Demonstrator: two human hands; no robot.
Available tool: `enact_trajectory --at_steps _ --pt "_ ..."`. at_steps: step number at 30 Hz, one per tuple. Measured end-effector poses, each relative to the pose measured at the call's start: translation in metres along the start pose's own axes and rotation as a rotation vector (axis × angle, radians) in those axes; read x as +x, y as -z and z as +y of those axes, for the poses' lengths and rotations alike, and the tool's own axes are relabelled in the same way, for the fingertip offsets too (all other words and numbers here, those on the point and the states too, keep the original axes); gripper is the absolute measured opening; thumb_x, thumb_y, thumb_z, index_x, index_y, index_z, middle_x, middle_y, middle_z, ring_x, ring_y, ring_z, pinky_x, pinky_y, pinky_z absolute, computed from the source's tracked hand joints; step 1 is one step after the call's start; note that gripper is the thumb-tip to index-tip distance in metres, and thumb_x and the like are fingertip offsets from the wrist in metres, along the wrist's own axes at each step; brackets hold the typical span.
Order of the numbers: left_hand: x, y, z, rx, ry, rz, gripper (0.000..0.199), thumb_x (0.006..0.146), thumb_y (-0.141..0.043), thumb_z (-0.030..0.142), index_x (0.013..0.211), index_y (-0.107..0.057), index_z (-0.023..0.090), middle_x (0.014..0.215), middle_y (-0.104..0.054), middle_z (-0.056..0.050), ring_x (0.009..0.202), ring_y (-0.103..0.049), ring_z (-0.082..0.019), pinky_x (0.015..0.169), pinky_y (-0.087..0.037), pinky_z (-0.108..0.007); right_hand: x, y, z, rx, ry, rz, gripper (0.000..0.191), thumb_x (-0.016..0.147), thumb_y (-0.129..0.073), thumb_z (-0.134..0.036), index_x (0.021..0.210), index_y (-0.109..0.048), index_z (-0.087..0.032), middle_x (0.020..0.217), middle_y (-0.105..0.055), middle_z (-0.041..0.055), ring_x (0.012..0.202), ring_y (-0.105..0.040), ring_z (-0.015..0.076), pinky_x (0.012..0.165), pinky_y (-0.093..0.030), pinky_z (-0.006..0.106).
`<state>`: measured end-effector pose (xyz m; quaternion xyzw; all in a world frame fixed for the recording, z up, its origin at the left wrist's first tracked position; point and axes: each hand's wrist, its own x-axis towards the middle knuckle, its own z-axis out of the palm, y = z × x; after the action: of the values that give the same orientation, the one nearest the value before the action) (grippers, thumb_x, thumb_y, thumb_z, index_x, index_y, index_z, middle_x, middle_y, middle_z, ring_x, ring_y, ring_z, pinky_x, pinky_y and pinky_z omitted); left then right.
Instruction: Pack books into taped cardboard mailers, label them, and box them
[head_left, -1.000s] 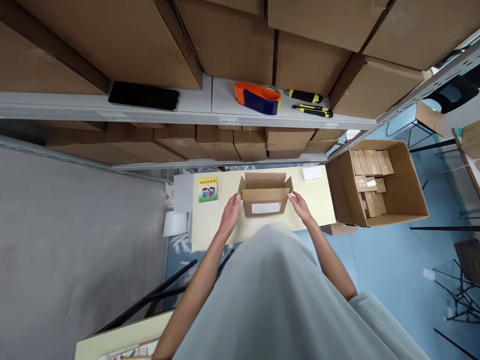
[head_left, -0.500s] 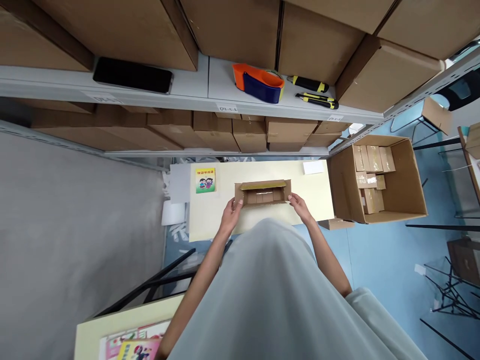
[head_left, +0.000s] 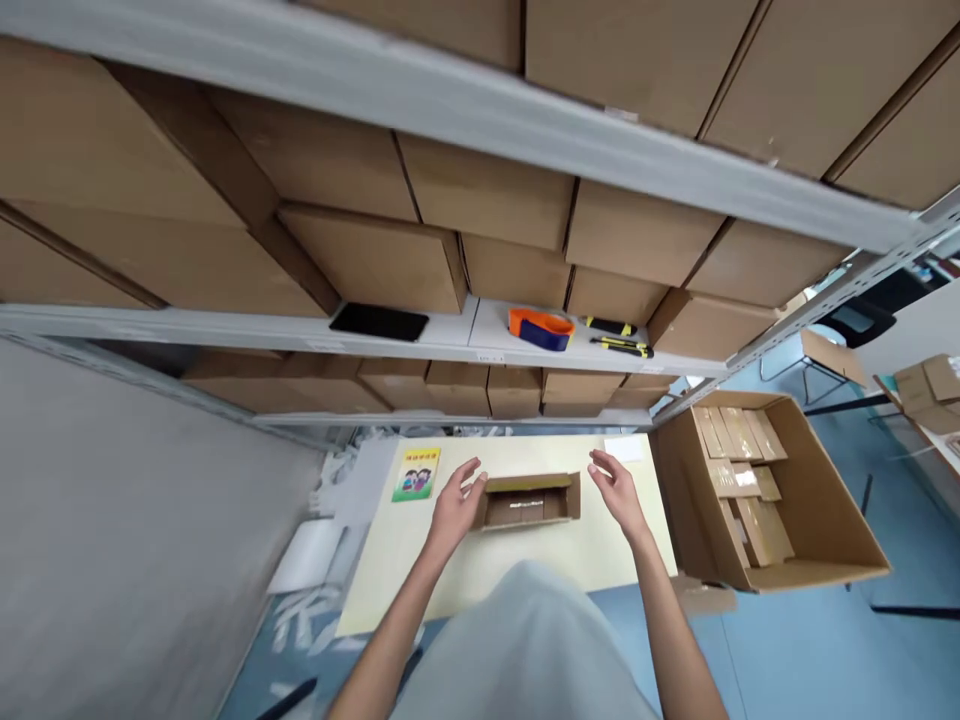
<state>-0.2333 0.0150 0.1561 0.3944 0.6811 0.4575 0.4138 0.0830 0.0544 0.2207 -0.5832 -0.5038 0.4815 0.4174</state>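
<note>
A small cardboard box (head_left: 491, 508) lies on the pale yellow table (head_left: 517, 575) with its top open, and brown packets show inside. My left hand (head_left: 456, 505) is at the box's left end, thumb and fingers apart; whether it touches the flap is unclear. My right hand (head_left: 616, 490) is off the box's right end, fingers spread and holding nothing. On the table to the left lies a yellow and green booklet (head_left: 416, 475), and a white card (head_left: 625, 447) rests near the back right.
Ahead, a metal shelf (head_left: 450, 330) bears cardboard boxes, a black phone (head_left: 379, 322), an orange and blue tape dispenser (head_left: 541, 328) and cutters (head_left: 622, 347). A large open carton (head_left: 832, 500) with small boxes stands right of the table. A grey wall (head_left: 135, 520) is at left.
Both hands have let go of the small box's ends and risen, the right one moving clear of it. The view has tilted up, showing more shelves.
</note>
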Motion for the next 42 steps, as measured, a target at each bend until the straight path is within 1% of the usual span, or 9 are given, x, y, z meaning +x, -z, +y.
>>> enact_trajectory --at_steps 7,12,20,24,29,33,37,40,42 --pt "0.02 -0.014 0.055 -0.007 -0.134 -0.032 0.058 0.089 -0.06 0.069 0.128 -0.069 0.027 0.146 -0.07 -0.015 0.143 -0.063 -0.034 0.119 -0.053 -0.051 0.018 -0.016 -0.044 0.014 0.093 -0.068 0.056 0.085 -0.077 -0.071 0.122 -0.08 -0.03 0.138 -0.076 0.0152 0.133 -0.07 0.0394 0.113 -0.058 0.063" --pt "0.015 -0.009 0.058 -0.052 -0.136 -0.037 0.059 0.087 -0.061 0.07 0.126 -0.07 0.026 0.144 -0.072 -0.015 0.142 -0.064 -0.033 0.12 -0.052 -0.05 0.01 -0.033 -0.055 0.007 0.092 -0.154 0.05 0.088 -0.078 -0.064 0.124 -0.079 -0.03 0.139 -0.075 0.0131 0.134 -0.069 0.0376 0.113 -0.058 0.061" --pt "-0.001 0.003 0.043 -0.164 -0.089 0.007 0.056 0.089 -0.062 0.066 0.126 -0.071 0.025 0.14 -0.074 -0.013 0.137 -0.067 -0.032 0.118 -0.053 -0.05 0.008 -0.125 -0.067 -0.018 0.073 -0.406 0.05 0.087 -0.078 -0.062 0.124 -0.078 -0.027 0.136 -0.077 0.012 0.13 -0.072 0.0349 0.111 -0.06 0.056" --pt "0.0 0.038 0.009 -0.18 -0.048 0.06 0.058 0.089 -0.064 0.065 0.128 -0.071 0.023 0.139 -0.074 -0.015 0.136 -0.067 -0.032 0.117 -0.054 -0.049 -0.002 -0.176 -0.061 -0.066 0.051 -0.537 0.054 0.09 -0.076 -0.064 0.128 -0.076 -0.026 0.138 -0.076 0.0121 0.131 -0.071 0.0328 0.113 -0.059 0.051" --pt "0.013 0.103 -0.076 -0.173 0.133 0.201 0.058 0.086 -0.071 0.067 0.121 -0.073 0.021 0.135 -0.076 -0.015 0.13 -0.07 -0.033 0.115 -0.055 -0.048 -0.018 -0.226 -0.037 -0.134 0.007 -0.658 0.057 0.093 -0.073 -0.065 0.133 -0.075 -0.025 0.141 -0.074 0.0127 0.131 -0.071 0.0316 0.111 -0.059 0.048" --pt "0.033 0.153 -0.138 -0.048 0.38 0.307 0.051 0.09 -0.073 0.05 0.127 -0.07 0.016 0.136 -0.075 -0.018 0.126 -0.073 -0.032 0.111 -0.057 -0.043 -0.019 -0.269 -0.006 -0.195 -0.048 -0.725 0.057 0.097 -0.07 -0.062 0.141 -0.071 -0.026 0.149 -0.07 0.0123 0.133 -0.069 0.0314 0.11 -0.059 0.048" --pt "0.06 0.186 -0.173 0.115 0.521 0.376 0.066 0.092 -0.07 0.038 0.148 -0.057 0.008 0.152 -0.063 -0.025 0.141 -0.063 -0.036 0.12 -0.05 -0.046 -0.01 -0.322 0.036 -0.34 -0.09 -0.763 0.057 0.101 -0.065 -0.048 0.153 -0.062 -0.026 0.165 -0.057 0.011 0.146 -0.061 0.0313 0.115 -0.056 0.048" --pt "0.078 0.201 -0.19 0.216 0.542 0.397 0.083 0.089 -0.073 0.04 0.156 -0.046 0.0 0.161 -0.052 -0.031 0.157 -0.045 -0.04 0.129 -0.037 -0.048 -0.003 -0.358 0.066 -0.528 -0.134 -0.791 0.062 0.1 -0.063 -0.035 0.16 -0.055 -0.022 0.175 -0.042 0.0109 0.16 -0.044 0.0307 0.124 -0.047 0.047" --pt "0.087 0.209 -0.2 0.28 0.557 0.378 0.09 0.085 -0.076 0.045 0.156 -0.045 0.0 0.157 -0.054 -0.033 0.156 -0.046 -0.043 0.128 -0.038 -0.052 0.0 -0.375 0.083 -0.642 -0.185 -0.8 0.065 0.099 -0.063 -0.03 0.162 -0.052 -0.018 0.177 -0.038 0.0115 0.164 -0.037 0.0293 0.131 -0.037 0.045"
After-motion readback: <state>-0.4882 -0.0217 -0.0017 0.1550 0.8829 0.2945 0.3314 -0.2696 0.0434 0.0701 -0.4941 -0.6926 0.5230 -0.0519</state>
